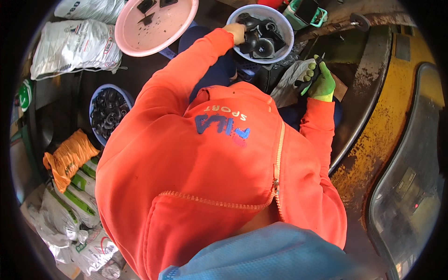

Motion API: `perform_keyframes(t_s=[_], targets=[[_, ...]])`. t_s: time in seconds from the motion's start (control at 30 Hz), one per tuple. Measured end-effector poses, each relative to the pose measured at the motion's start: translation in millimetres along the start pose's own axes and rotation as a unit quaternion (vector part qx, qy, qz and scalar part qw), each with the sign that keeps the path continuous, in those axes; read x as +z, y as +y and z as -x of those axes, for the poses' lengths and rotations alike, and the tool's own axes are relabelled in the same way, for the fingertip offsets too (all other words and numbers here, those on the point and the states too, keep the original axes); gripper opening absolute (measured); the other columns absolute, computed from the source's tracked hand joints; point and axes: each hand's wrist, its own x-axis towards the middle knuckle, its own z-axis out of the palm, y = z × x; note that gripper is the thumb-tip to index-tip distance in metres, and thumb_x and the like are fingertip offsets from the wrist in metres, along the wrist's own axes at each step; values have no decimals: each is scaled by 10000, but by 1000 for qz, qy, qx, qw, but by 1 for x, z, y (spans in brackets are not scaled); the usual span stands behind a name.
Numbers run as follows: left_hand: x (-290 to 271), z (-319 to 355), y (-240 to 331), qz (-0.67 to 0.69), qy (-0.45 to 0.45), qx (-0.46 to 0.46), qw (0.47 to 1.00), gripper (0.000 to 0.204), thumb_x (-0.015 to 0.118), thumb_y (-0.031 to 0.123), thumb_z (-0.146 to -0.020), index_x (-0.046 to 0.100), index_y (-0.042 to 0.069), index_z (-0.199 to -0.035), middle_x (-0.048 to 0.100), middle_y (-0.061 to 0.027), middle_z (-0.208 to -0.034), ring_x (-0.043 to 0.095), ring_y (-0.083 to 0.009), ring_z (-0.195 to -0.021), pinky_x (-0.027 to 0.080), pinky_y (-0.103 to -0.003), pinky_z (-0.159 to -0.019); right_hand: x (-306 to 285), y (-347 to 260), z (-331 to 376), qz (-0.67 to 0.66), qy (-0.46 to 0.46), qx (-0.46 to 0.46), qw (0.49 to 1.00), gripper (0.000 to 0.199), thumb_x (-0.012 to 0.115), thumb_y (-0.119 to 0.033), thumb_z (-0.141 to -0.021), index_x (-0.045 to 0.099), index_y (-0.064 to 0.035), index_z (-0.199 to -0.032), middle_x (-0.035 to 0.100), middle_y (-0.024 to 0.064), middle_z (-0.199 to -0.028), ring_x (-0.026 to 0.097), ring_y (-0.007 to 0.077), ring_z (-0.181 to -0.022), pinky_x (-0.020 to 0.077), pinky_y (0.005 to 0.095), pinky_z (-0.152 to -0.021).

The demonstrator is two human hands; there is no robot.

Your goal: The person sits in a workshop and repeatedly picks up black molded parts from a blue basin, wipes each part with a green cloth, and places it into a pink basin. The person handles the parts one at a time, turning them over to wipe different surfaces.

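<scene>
watching remotely, i see the right hand (322, 85) closed around a dark tool (317, 71), its pointed tip jutting beyond the grip. the left hand (236, 33) is at a basin (288, 31), black parts (265, 46) just beside it; i cannot tell whether it grasps one.

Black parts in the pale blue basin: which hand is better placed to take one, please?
Probably the left hand: it is at the rim of the pale blue basin, close to the black parts. The right hand holds a dark pointed tool, away from the basin.
</scene>
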Motion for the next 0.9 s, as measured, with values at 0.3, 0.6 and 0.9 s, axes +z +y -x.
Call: perform_keyframes(t_s=[0.3, 0.6, 0.9], targets=[[25, 1, 24, 127, 151, 41, 979, 605, 806, 309, -675, 612, 79, -1201, 596, -152, -1103, 587, -297, -1039, 468, -360, -915, 12, 9, -1, 113, 82, -36, 990, 245, 515, -97, -890, 506, -30, -1126, 575, 79, -815, 548, 178, -606, 449, 293, -514], [-71, 96, 132, 333, 351, 325, 813, 462, 792, 123, -654, 653, 66, -1090, 589, -97, -1221, 532, -242, -1172, 416, -356, -997, 68, 46, 23, 335, -54, -259, 904, 304, 590, -107, -941, 585, -38, -1237, 613, 39, -1162, 543, 93, -1023, 446, 253, -876], [-61, 115, 170, 362, 373, 288, 804, 464, 842, 206, -623, 655, 97, -1034, 665, -60, -1012, 602, -245, -956, 471, -360, -882, 88, 59, 7, 128, -145, -314, 930, 415, 559, -153, -943, 453, -20, -1320, 548, 79, -1260, 549, 207, -1126, 446, 318, -964]])
